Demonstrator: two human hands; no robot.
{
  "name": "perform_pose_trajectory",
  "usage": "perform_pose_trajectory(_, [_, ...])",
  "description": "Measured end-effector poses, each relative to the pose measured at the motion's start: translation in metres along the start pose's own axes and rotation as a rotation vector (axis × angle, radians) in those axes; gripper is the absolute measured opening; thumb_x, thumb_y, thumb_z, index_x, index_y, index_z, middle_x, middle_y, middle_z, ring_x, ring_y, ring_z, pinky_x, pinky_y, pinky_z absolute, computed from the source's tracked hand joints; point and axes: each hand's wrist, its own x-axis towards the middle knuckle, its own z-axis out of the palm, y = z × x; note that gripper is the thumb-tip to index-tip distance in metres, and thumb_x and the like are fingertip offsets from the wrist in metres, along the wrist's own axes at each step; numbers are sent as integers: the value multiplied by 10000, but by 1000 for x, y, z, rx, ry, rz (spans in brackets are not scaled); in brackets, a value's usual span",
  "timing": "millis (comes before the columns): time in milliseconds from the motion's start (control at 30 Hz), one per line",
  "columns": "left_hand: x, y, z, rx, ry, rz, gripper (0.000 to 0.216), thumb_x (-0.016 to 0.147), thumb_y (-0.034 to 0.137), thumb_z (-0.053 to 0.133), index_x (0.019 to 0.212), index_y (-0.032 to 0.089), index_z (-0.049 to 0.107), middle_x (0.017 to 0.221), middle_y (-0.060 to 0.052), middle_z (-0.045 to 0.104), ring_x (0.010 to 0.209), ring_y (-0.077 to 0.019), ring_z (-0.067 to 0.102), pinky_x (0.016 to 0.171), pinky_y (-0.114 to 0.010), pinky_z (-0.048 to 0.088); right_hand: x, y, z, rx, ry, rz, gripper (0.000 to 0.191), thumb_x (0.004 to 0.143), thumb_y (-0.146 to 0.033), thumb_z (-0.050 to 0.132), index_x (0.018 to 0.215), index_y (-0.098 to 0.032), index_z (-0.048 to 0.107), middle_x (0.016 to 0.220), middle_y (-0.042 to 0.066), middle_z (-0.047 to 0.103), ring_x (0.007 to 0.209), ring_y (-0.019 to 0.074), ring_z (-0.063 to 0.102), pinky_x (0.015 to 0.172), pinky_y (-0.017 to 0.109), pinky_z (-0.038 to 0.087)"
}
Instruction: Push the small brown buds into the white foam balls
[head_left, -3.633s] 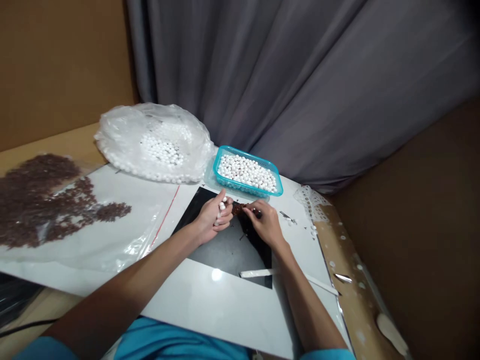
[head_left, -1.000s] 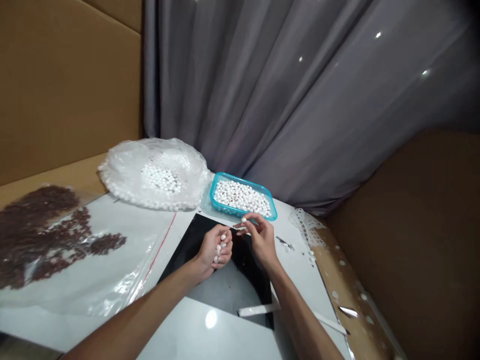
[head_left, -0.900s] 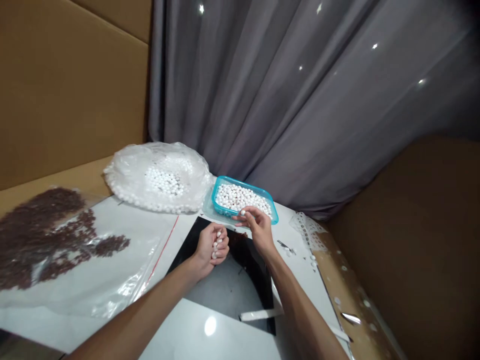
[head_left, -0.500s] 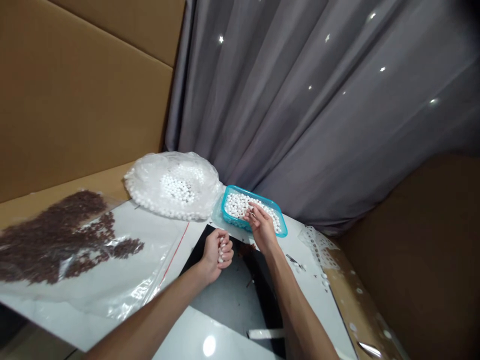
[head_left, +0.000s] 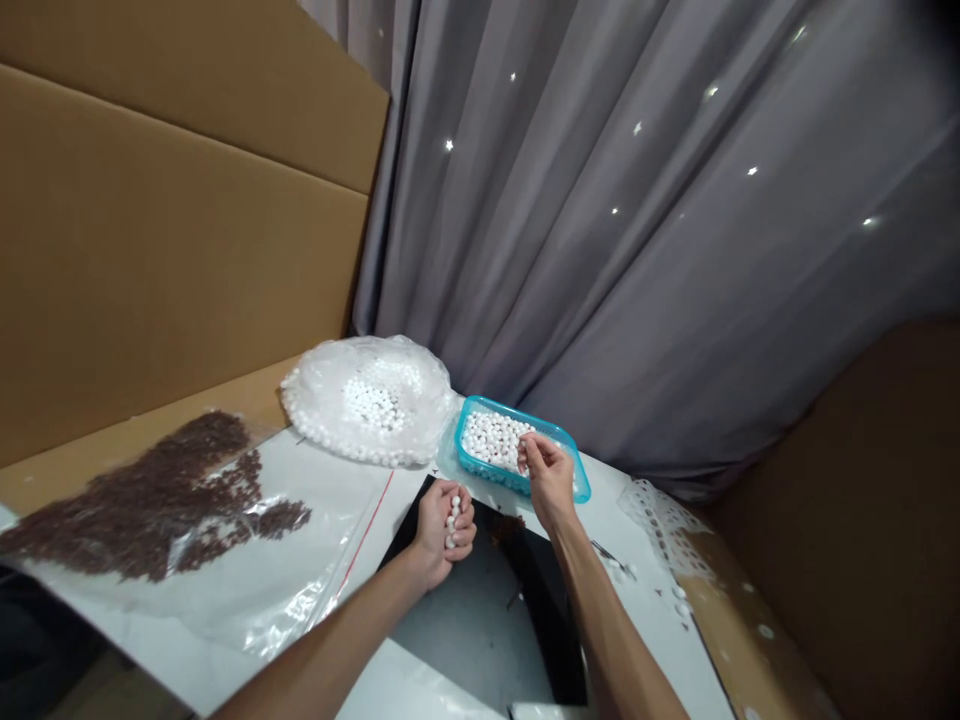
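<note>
My left hand (head_left: 445, 521) is curled over the black mat (head_left: 487, 610), with several white beads (head_left: 452, 516) showing between its fingers. My right hand (head_left: 548, 472) reaches into the teal tray (head_left: 465, 458) of white beads (head_left: 491, 442), fingers pinched together at the beads; what they pinch is too small to make out. A small dark reddish piece (head_left: 511, 525) lies on the mat between the two hands.
A clear plastic bag of white beads (head_left: 369, 398) lies left of the tray. A zip bag of brown beads (head_left: 161, 492) covers the left of the white board (head_left: 315, 560). White lace trim (head_left: 664, 518) sits at right. Cardboard walls (head_left: 150, 230) and a grey curtain (head_left: 637, 230) enclose the table.
My right hand moved from the dark piece over the mat up into the teal tray. My left hand stayed curled on its beads. The view tilted upward.
</note>
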Motion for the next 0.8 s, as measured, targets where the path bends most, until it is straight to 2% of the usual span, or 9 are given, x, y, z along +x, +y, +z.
perform_pose_trajectory(167, [4,0,-4,-4,9,-9,298,830,426,610,698,205,459,534,70,299,365,-66,220,324,-161,79,9,9,4,-118,22,-54,312,896,-454,789,974,-152,787,724,21,647,643,149,543,616,273,458])
perform_pose_trajectory(267, [4,2,-3,12,-4,12,286,826,417,606,696,205,465,528,71,294,365,-68,209,319,-167,92,16,10,7,-114,0,-42,340,871,-492,788,943,-160,783,753,32,675,614,154,556,589,284,466])
perform_pose_trajectory(400, [2,4,0,1,-21,33,243,797,374,601,689,206,463,532,66,295,368,-73,214,317,-173,89,25,3,7,-291,-104,-44,370,909,-511,716,985,-159,802,770,51,718,624,178,585,632,315,501])
perform_pose_trajectory(500, [-1,6,1,-34,-43,46,184,743,329,594,698,203,469,546,59,309,377,-75,228,328,-168,96,30,-10,4,-559,-247,-118,361,910,-457,703,1108,-176,814,1001,104,793,801,237,665,748,363,537])
perform_pose_trajectory(567, [-2,7,0,-51,-44,56,153,696,294,588,701,203,465,550,56,313,381,-76,234,335,-167,104,28,-22,1,-692,-322,-184,356,903,-417,710,1170,-204,810,1180,118,780,942,273,683,820,393,537])
perform_pose_trajectory(633, [-1,8,-2,-60,-29,63,146,667,270,583,701,206,457,548,56,310,381,-78,234,336,-168,99,19,-34,-3,-755,-335,-237,322,930,-389,692,1181,-223,809,1259,120,754,1057,293,676,856,398,522])
perform_pose_trajectory(700, [0,8,-3,-62,-11,65,146,659,256,579,702,209,447,545,57,304,379,-81,239,335,-169,88,0,-43,-7,-765,-272,-266,284,980,-376,648,1163,-228,808,1250,119,752,1101,294,669,841,383,506])
perform_pose_trajectory(800, [2,9,-3,-57,0,70,147,660,232,576,717,216,441,545,58,312,376,-88,260,330,-175,91,-43,-50,-16,-752,-209,-232,257,1026,-371,610,1114,-226,803,1124,105,777,1000,272,679,790,367,487])
